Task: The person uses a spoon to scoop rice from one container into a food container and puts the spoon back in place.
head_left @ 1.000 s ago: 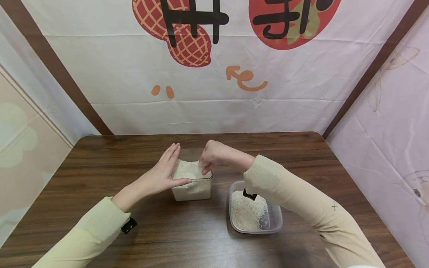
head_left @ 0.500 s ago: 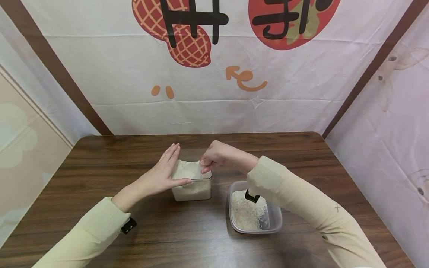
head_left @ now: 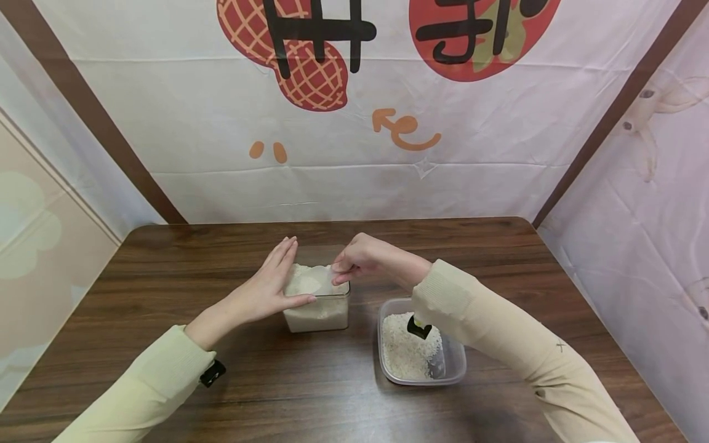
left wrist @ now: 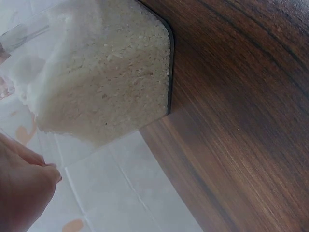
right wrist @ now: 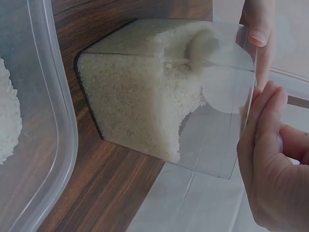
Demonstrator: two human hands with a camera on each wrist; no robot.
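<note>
Scoop [right wrist: 224, 89] sits inside the mouth of the clear box [head_left: 327, 315], immediately left of our right hand [head_left: 360, 258] and slightly below its knuckles. We judge the governing relation to be this: scoop within the box walls, low tub [head_left: 455, 357] outside them, to the right and closer to our body. The scoop's round bowl points leftward from our fingertips, over the rice [right wrist: 125, 92]; our fingers mask much of the handle, so we cannot fix its long axis. The right hand is the nearer of the two to both the scoop and the tub.

Right hand pose: we pinch the scoop between curled fingers and thumb at the right side of the box mouth. The wrist bends down and leftward, and the forearm slants in from the lower right, its cuff passing above the tub.

Left hand [head_left: 266, 292] pose: we keep the fingers extended along the left side of the box, with the thumb laid along the near rim. This hand braces, in our judgement, rather than lifts.

The box stands upright on the counter [head_left: 277, 381]. Its rice surface is uneven. The tub, apart from the box, holds loose grains [head_left: 407, 354].
</note>
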